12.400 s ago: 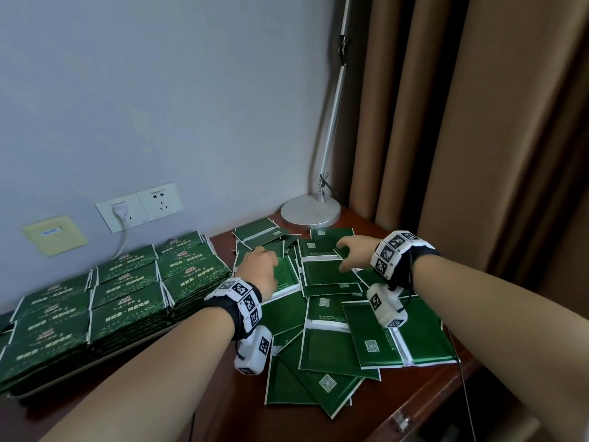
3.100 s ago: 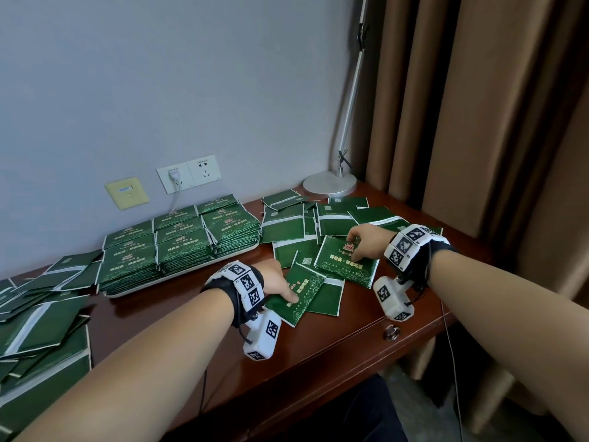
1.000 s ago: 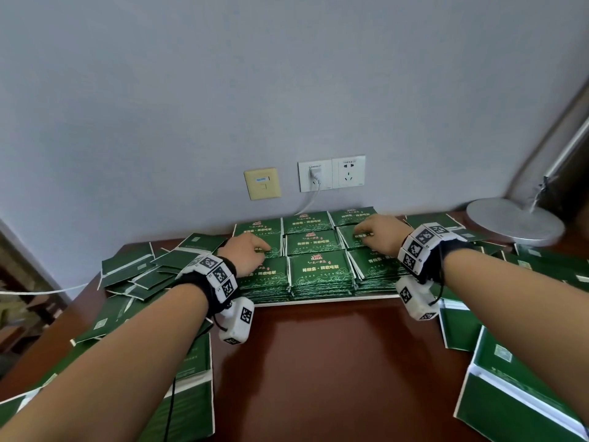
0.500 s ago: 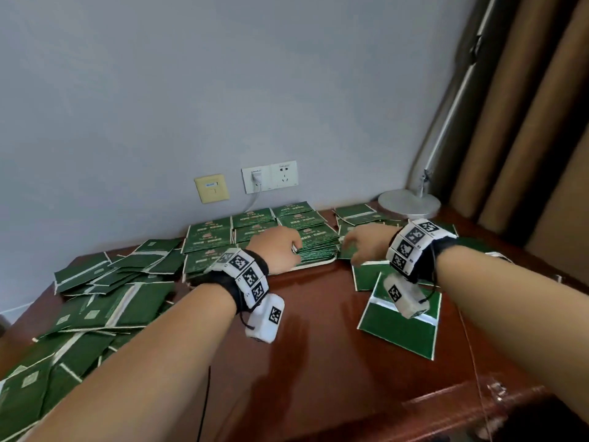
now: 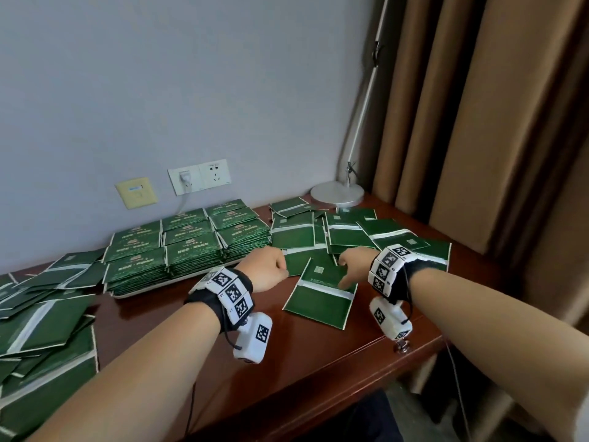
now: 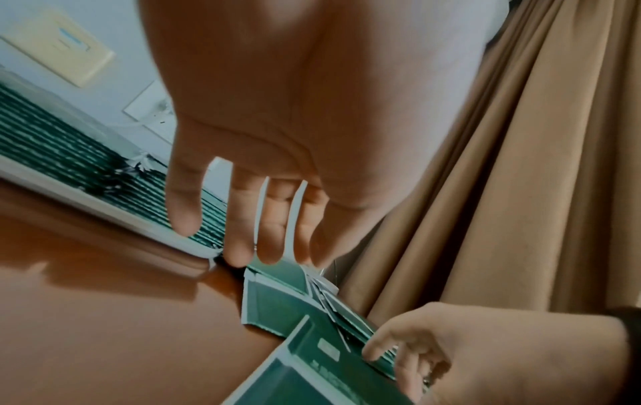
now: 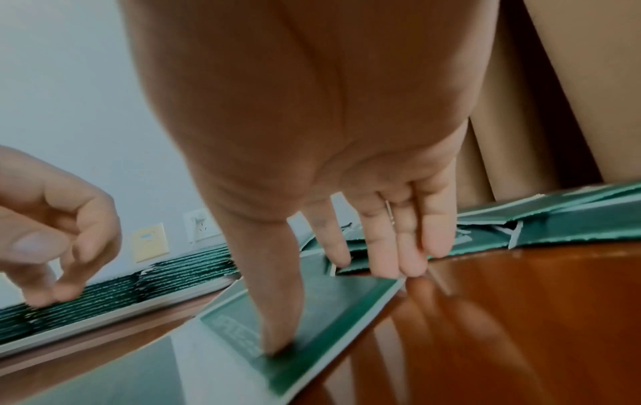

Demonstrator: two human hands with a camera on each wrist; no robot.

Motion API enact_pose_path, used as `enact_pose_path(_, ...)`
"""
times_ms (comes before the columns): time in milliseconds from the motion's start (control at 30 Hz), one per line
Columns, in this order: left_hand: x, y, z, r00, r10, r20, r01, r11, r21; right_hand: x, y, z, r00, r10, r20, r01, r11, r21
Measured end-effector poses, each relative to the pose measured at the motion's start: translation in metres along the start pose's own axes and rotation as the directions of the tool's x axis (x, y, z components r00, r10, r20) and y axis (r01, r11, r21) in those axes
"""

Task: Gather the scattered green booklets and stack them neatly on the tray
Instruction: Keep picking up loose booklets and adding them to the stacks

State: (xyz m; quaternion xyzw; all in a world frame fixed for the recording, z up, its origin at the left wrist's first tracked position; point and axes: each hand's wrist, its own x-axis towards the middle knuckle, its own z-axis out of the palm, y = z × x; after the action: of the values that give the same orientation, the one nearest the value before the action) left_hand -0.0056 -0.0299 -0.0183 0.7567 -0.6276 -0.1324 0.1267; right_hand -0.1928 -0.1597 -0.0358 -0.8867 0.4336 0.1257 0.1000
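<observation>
A white tray (image 5: 165, 284) by the wall carries neat stacks of green booklets (image 5: 191, 247). Just right of it lies an unfolded green booklet (image 5: 318, 301) on the brown desk. My right hand (image 5: 345, 275) presses its thumb (image 7: 274, 348) onto this booklet (image 7: 312, 315), the straight fingers (image 7: 405, 246) reaching its far edge. My left hand (image 5: 280, 270) hovers beside the tray's right corner (image 6: 194, 246) with relaxed fingers (image 6: 243, 241), holding nothing. More loose booklets (image 5: 350, 231) overlap behind the hands.
A second heap of scattered booklets (image 5: 41, 314) covers the desk's left end. A lamp base (image 5: 337, 193) stands at the back right, brown curtains (image 5: 478, 122) beyond it. Wall sockets (image 5: 199, 178) sit above the tray. The desk's front edge (image 5: 350, 362) is close.
Both hands have moved right, away from the tray stacks, to the loose booklets. My right hand has come down onto the unfolded booklet.
</observation>
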Motion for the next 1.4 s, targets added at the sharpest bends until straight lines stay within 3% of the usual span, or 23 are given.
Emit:
enact_pose_path(167,0.002,-0.012,0.002,0.999,-0.045,-0.010,0.045,0.999,-0.001,0.004,0.006,0.000,0.997,0.017,-0.073,-0.006,0.990,0.144)
enact_pose_path(300,0.006,-0.014,0.000,0.998,-0.058,-0.029,0.058,0.998,0.007,0.002,0.008,-0.012,0.970,-0.071,-0.231,0.118,0.973,0.198)
enact_pose_path(433,0.016,-0.009,0.002,0.997,-0.074,-0.019,0.075,0.997,0.024,-0.007,0.009,-0.012,0.956,-0.275,0.100,0.259,0.954,0.148)
enact_pose_path(467,0.018,-0.007,0.003,0.997,-0.081,-0.017,0.081,0.996,0.023,-0.007,0.011,-0.011,0.951,-0.289,0.110,0.269,0.949,0.167)
enact_pose_path(533,0.027,-0.002,0.007,0.997,-0.083,-0.008,0.083,0.996,0.022,-0.001,0.023,-0.007,0.970,-0.241,0.011,0.232,0.945,0.231)
enact_pose_path(667,0.045,0.013,0.015,0.998,-0.054,0.014,0.053,0.998,0.016,0.018,0.062,-0.003,0.982,0.018,-0.186,0.025,0.973,0.229)
enact_pose_path(767,0.062,0.028,0.023,0.998,-0.034,0.051,0.033,0.999,0.020,0.021,0.103,-0.007,0.958,0.203,-0.200,-0.169,0.970,0.176)
enact_pose_path(867,0.073,0.041,0.032,0.990,-0.053,0.130,0.050,0.998,0.023,0.019,0.138,-0.006,0.933,0.337,-0.123,-0.316,0.934,0.164)
enact_pose_path(1033,0.079,0.055,0.043,0.959,-0.093,0.269,0.071,0.993,0.092,0.014,0.162,-0.002,0.930,0.360,-0.072,-0.338,0.915,0.220)
enact_pose_path(1400,0.076,0.071,0.050,0.948,-0.154,0.279,0.125,0.985,0.117,0.017,0.171,-0.002,0.912,0.404,-0.064,-0.389,0.905,0.175)
